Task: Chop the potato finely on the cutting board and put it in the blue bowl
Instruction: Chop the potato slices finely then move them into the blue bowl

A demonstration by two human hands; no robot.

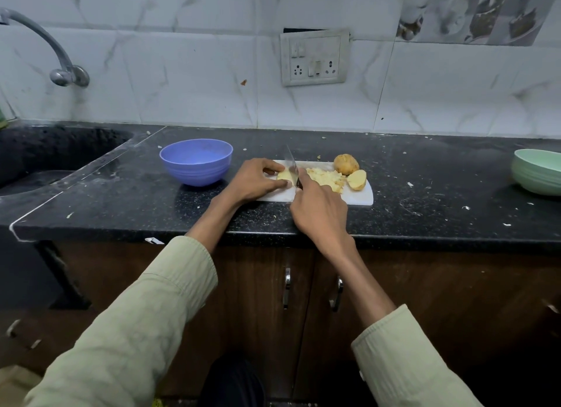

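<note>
A potato piece is pinned on the cutting board by the left hand, the knife being grasped by the right hand just beside it.

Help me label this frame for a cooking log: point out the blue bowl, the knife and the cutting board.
blue bowl [194, 171]: head view, on its outer front wall.
knife [290, 161]: head view, on the bare blade.
cutting board [361, 197]: head view, on its bare right corner.

Blue bowl, white cutting board, speckled black counter.
</note>
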